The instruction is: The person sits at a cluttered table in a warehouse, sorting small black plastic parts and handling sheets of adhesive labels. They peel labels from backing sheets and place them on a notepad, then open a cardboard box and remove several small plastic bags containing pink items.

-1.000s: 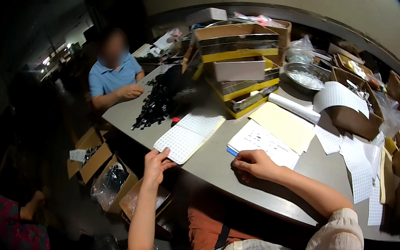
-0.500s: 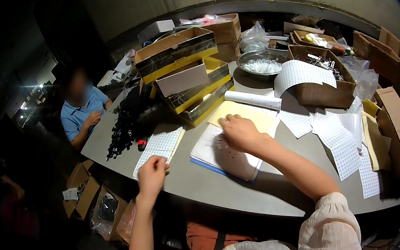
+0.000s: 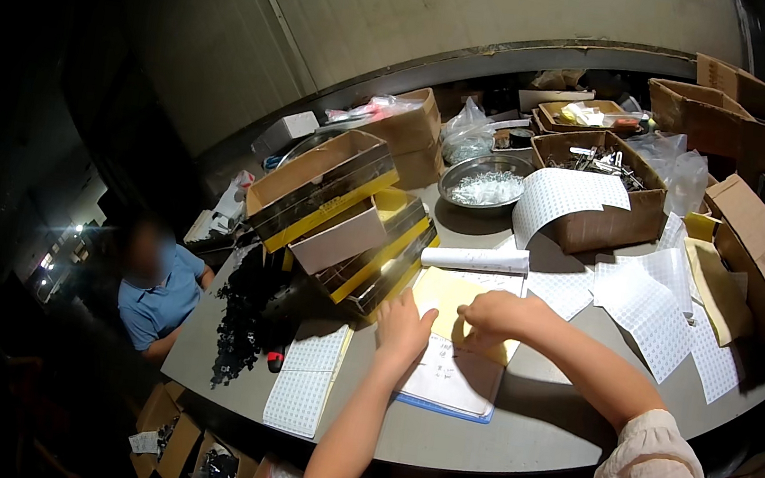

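My left hand [image 3: 404, 328] rests with outstretched fingers along the left side of a yellow sheet [image 3: 443, 289]. The sheet covers the upper part of a handwritten white page [image 3: 449, 381], which lies on a blue-edged pad or board [image 3: 452, 410]. On the right side of the yellow sheet, my right hand [image 3: 495, 316] is closed with its fingers curled down; what is in them, if anything, is hidden. A rolled-back white page [image 3: 476, 258] lies beyond the hands. To the left of my left forearm is a pad of small-printed label sheets [image 3: 303, 377].
Stacked black-and-yellow cartons [image 3: 327, 184] stand behind a black heap of small parts [image 3: 243, 322]. A metal bowl [image 3: 451, 185] holds clear pieces; a brown box [image 3: 609, 219] holds metal parts. Loose label sheets [image 3: 646, 310] spread rightward. A person in blue [image 3: 161, 293] sits at the left.
My left hand has come from the table's near edge onto the yellow sheet. My right hand has shifted a little right and nearer, still at the sheet. The view has tilted up.
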A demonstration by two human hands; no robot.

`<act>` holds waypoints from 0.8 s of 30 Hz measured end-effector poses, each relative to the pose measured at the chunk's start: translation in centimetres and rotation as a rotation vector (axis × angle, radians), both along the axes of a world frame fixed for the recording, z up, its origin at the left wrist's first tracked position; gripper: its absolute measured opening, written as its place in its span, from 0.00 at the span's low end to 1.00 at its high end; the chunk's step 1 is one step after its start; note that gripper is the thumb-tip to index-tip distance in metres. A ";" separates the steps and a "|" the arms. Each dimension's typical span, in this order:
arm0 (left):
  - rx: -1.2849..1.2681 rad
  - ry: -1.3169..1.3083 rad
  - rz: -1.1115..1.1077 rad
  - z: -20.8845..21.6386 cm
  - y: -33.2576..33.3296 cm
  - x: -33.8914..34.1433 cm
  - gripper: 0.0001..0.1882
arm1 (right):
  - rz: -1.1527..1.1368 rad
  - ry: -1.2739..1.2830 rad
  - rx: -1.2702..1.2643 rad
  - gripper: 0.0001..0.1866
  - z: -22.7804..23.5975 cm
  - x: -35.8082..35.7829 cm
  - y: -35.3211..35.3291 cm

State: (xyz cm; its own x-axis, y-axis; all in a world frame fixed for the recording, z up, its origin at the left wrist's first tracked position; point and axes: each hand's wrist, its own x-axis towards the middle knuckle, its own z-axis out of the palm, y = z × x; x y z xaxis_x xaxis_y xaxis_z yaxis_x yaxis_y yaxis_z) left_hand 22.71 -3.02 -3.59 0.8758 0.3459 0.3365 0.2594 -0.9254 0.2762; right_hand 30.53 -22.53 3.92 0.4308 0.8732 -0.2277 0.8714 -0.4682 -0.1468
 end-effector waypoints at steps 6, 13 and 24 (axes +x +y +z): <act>-0.138 -0.003 0.008 -0.8 1.5 -0.2 0.42 | -0.094 0.035 0.393 0.30 -4.1 6.2 2.4; -0.293 -0.037 0.008 -1.2 0.5 0.1 0.46 | -0.079 -0.092 0.883 0.30 -10.4 5.4 4.6; -0.556 -0.224 -0.161 -0.8 1.0 0.6 0.35 | -0.195 0.929 1.028 0.26 -7.1 6.4 3.3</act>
